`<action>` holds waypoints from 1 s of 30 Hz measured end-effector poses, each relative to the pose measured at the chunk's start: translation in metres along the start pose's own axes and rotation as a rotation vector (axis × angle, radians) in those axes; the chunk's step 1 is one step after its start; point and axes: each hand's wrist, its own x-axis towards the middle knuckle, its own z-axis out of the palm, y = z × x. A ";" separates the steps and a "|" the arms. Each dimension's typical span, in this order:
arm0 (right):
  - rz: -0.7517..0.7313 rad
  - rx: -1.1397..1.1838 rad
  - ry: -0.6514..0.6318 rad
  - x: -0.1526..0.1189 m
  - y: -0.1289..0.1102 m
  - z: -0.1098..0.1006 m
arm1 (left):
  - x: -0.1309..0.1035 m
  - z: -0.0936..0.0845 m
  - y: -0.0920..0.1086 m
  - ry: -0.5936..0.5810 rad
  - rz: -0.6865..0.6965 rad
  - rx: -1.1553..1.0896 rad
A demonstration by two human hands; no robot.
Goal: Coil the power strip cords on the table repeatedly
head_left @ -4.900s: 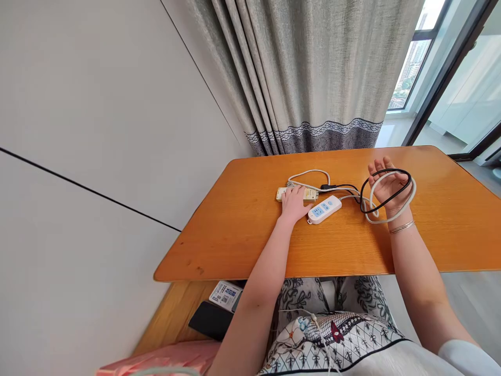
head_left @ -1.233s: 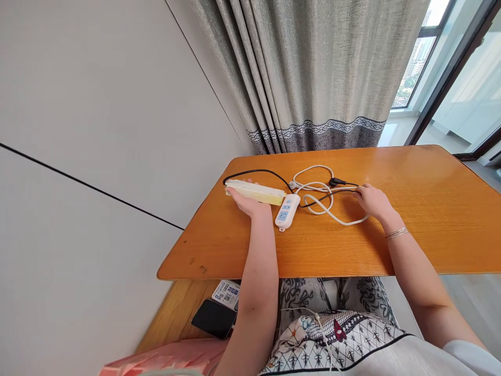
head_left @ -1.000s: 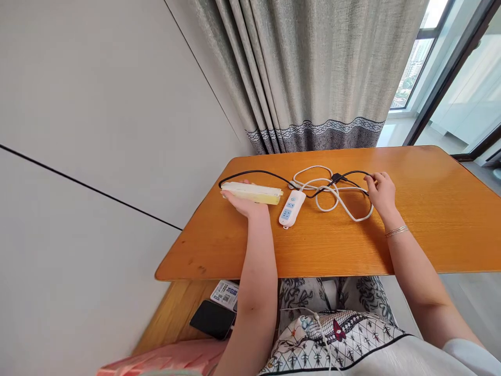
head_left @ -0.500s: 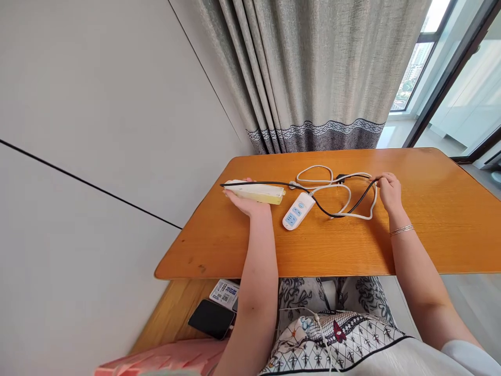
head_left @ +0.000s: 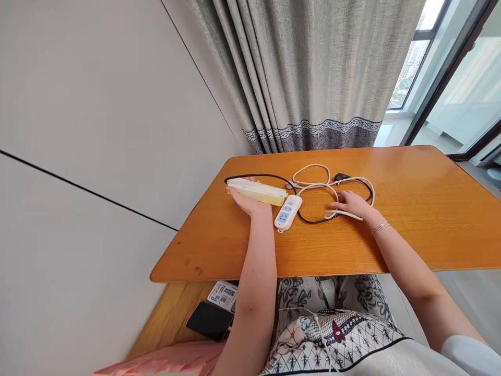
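Note:
A long, yellowed white power strip (head_left: 260,191) rests in my left hand (head_left: 250,203), whose fingers wrap its underside and far edge. From the strip's left end, a black cord (head_left: 258,175) arcs back to the right and loops across the table. My right hand (head_left: 354,203) lies low over the cords with its fingers apart, fingertips by a white cord (head_left: 319,185). Part of that cord is hidden under the hand. Between my hands lies a smaller white power strip (head_left: 288,213) with blue socket faces, near the right end of the yellowed one.
Behind my right hand sits a black plug (head_left: 342,177). A white plug (head_left: 291,185) lies behind the smaller strip. The wooden table (head_left: 422,219) meets a wall on the left, with a curtain (head_left: 313,68) behind. Below its front edge are a phone (head_left: 209,319) and printed box (head_left: 224,295).
My right hand has let go of the black cord and moved left over the cord loops. The black cord has dropped off the yellowed strip and now curves behind it.

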 end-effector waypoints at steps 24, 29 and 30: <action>-0.225 0.637 -0.672 -0.027 -0.014 -0.025 | 0.004 -0.002 -0.004 -0.039 0.008 -0.096; -0.389 0.049 -0.328 -0.025 -0.022 -0.012 | 0.003 -0.002 -0.005 -0.019 0.006 -0.081; -0.373 -0.040 -0.330 -0.025 -0.024 -0.011 | 0.003 -0.002 -0.005 -0.012 0.004 -0.070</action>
